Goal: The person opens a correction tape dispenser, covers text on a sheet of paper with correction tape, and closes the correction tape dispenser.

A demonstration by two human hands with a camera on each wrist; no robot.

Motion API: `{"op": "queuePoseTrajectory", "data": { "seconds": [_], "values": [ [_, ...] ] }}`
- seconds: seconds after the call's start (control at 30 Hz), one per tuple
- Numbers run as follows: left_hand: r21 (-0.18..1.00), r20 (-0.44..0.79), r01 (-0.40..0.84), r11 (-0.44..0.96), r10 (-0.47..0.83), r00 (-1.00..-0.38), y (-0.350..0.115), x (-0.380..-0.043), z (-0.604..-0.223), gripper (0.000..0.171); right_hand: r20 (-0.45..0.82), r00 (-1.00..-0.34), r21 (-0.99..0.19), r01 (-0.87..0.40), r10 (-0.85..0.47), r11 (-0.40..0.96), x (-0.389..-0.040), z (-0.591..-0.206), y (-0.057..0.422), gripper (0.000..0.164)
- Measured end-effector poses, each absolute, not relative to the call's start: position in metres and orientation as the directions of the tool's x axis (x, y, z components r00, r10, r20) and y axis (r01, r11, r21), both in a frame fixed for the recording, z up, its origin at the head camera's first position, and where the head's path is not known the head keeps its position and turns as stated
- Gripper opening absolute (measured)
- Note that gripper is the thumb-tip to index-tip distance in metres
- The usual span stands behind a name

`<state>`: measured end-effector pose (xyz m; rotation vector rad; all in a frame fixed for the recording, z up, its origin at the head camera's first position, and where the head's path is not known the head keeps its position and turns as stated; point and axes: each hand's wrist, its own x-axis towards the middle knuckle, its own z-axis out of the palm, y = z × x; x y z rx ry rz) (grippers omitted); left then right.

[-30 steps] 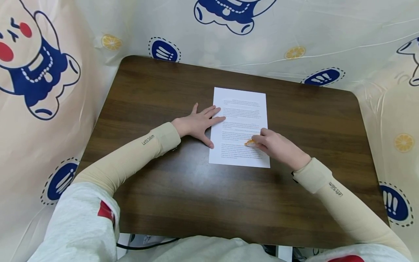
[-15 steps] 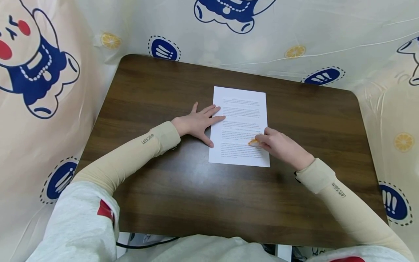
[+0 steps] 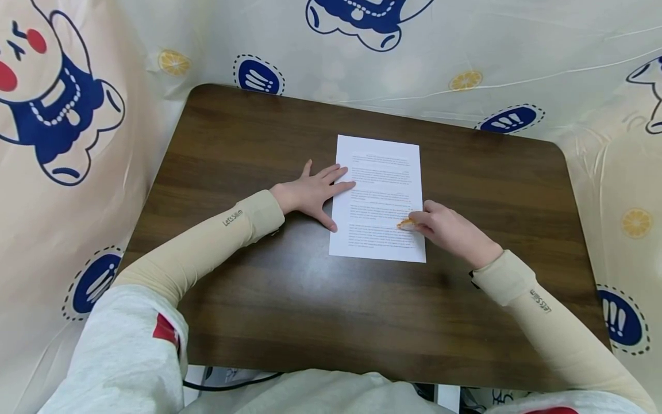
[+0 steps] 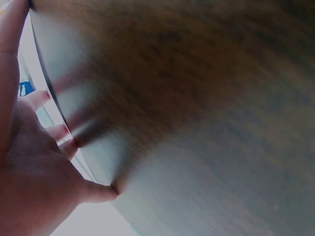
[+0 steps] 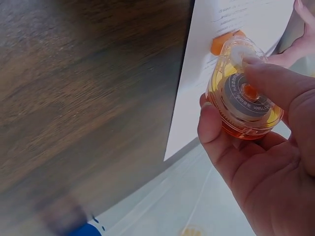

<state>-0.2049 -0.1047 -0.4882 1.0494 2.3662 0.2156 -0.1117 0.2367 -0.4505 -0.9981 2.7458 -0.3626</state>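
Observation:
A white sheet of printed paper (image 3: 380, 198) lies on the brown table (image 3: 289, 310). My left hand (image 3: 310, 196) is spread flat at its left edge, some fingertips on the paper. In the left wrist view those fingers (image 4: 101, 192) reach out straight over the table surface. My right hand (image 3: 447, 230) holds a correction tape (image 5: 246, 93) with a clear orange-yellow case, thumb on its upper face and fingers beneath. Its orange tip (image 3: 402, 224) sits at the lower text lines, near the sheet's right side. The palm hides most of the case in the head view.
A pale curtain (image 3: 351, 75) with cartoon prints and orange slices surrounds the table's back and sides. Below the table's front edge a black cable (image 3: 233, 386) shows. Both forearms wear beige sleeves (image 3: 207, 253).
My right hand has slid to the right along the lower text with the correction tape, toward the sheet's right edge. The left hand has stayed where it was on the paper.

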Motion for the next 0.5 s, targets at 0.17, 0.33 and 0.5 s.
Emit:
{"op": "queuePoseTrajectory", "data": {
  "seconds": [0.17,0.33,0.5],
  "values": [
    [0.348,-0.411,0.641,0.684,0.726,-0.552,-0.1044,-0.2056,-0.4883,0.12,-0.097,-0.755,-0.29,-0.602,-0.648,0.744,-0.1111,-0.4505,0.2405,0.028],
    [0.343,-0.415,0.639,0.689,0.721,-0.555,-0.1041,-0.2056,-0.4883,0.12,-0.092,-0.756,-0.286,-0.603,-0.648,0.745,-0.1101,-0.4504,0.2432,0.025],
    [0.346,-0.411,0.638,0.688,0.722,-0.556,-0.1041,-0.2052,-0.4889,0.12,-0.095,-0.764,-0.279,-0.594,-0.638,0.754,-0.109,-0.4504,0.2468,0.026]
  ]
}}
